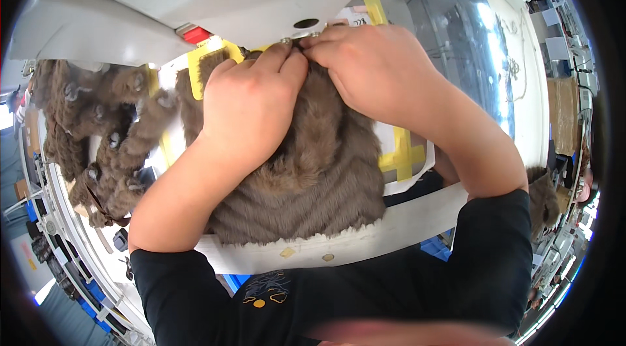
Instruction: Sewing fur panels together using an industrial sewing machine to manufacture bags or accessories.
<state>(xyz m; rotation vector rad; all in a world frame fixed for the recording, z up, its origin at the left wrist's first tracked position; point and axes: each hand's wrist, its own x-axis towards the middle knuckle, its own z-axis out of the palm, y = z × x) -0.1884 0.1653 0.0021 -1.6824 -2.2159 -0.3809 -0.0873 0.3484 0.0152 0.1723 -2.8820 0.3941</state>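
- Two hands pinch one spot: left hand (pixel 251 108) and right hand (pixel 375 72), fingertips closed on the far edge of the brown fur piece (pixel 313 183).
- Just beyond the pinch sits the sewing machine (pixel 195 0).
- Step, likely: feeding the seam; next calls for steady, even guiding.
- Left of the grip, more fur pieces (pixel 98 131) lie piled.

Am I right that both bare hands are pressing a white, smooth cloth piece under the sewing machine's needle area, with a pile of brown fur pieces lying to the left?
Not quite: the head view shows the left hand and right hand pressing a brown, furry fabric piece, not white smooth cloth. The pile of brown fur pieces does lie to the left.
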